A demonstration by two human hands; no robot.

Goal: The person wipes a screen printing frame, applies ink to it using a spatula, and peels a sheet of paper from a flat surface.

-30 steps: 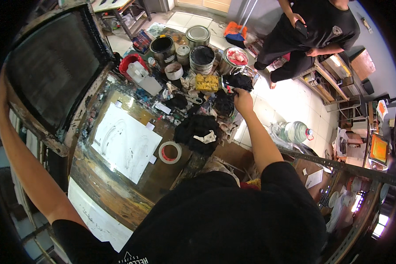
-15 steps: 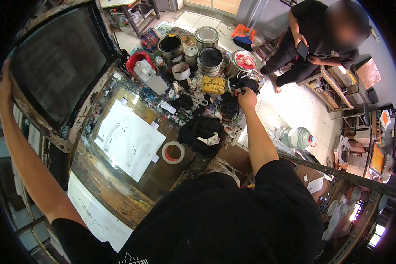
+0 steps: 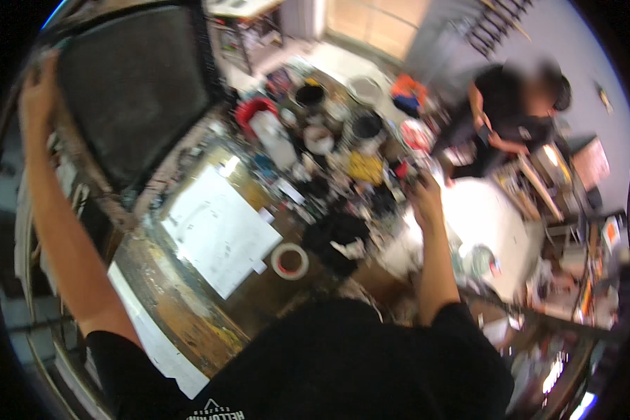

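Observation:
A dark mesh screen in a stained wooden frame is tilted up at the left. My left hand grips the outer edge of that frame, its fingers partly hidden behind the wood. Past the right side of the cluttered table, my right hand is smeared by motion. It is near dark rags and a small red thing, and what its fingers hold cannot be made out. Below the raised screen a white sheet with faint dark marks lies on the table, with small pale tabs at its edge.
A tape roll and black cloth lie right of the sheet. Behind are paint cans, a yellow block, a red tub and a white bottle. Another person sits at the far right.
The whole view has shifted, with the table lower and further right. My right hand has moved away from the black rag by the yellow block and is now blurred. My left hand stays on the frame.

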